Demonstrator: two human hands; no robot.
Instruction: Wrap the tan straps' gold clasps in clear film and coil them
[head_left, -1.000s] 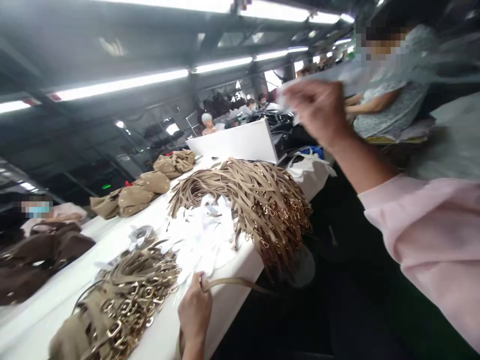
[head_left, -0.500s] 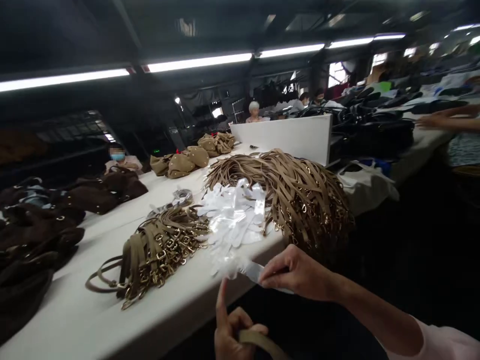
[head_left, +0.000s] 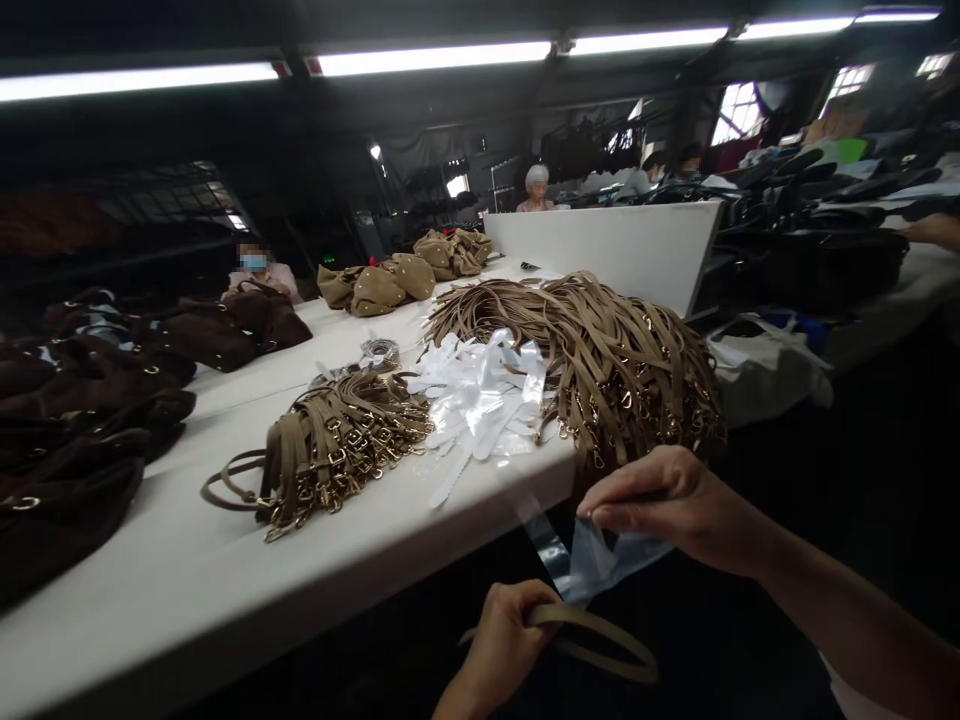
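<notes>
My left hand (head_left: 511, 632) is closed around a khaki strap (head_left: 607, 635), whose loop hangs out to the right. Above and to the right, my right hand (head_left: 667, 505) pinches a clear plastic sleeve (head_left: 600, 565) that dangles just off the table's front edge. The sleeve's lower end comes close to the left hand; whether they touch I cannot tell. On the table by the edge lies a heap of white and clear plastic strips (head_left: 484, 395). To its left is a bundle of khaki straps with gold clasps (head_left: 330, 450), and to its right a bigger strap pile (head_left: 592, 360).
The white table (head_left: 247, 600) runs along my front. Khaki bags (head_left: 394, 285) lie at its far side, dark brown bags (head_left: 75, 430) at the left. A white partition (head_left: 607, 245) stands behind the straps. Several people sit or stand further off, one person (head_left: 259, 270) at the left.
My right hand has lifted the plastic sleeve away from the strip heap, over the table's edge. The left hand's raised forefinger has folded in around the strap. The view has shifted.
</notes>
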